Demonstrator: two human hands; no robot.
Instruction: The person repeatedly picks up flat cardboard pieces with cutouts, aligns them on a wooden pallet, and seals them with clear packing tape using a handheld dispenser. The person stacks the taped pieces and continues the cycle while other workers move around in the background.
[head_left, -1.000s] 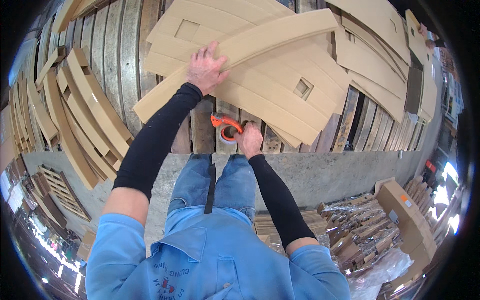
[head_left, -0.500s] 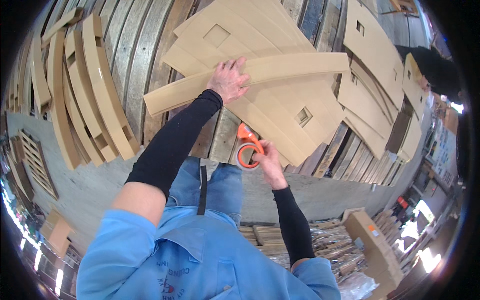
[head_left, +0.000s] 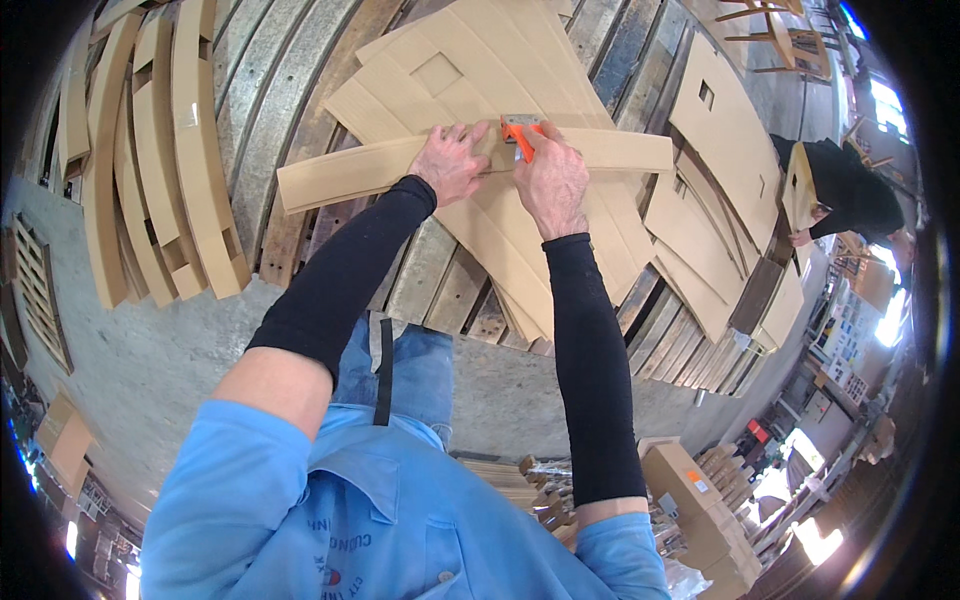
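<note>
From the head camera, my left hand (head_left: 452,160) lies flat, fingers (head_left: 468,133) spread and pressing down on a long curved wooden strip (head_left: 340,172). The strip runs out past my fingers to both sides, atop a heap of wooden panels (head_left: 470,70) on the slatted desk (head_left: 300,120). My right hand (head_left: 552,180) is closed round an orange tool (head_left: 521,131), which sits just beyond my right fingertips, touching the strip's far edge, close beside my left fingers. The tool is mostly covered by my hand; what kind it is I cannot tell. At the right rim, another person's dark sleeve (head_left: 850,195) shows, partly cut off.
</note>
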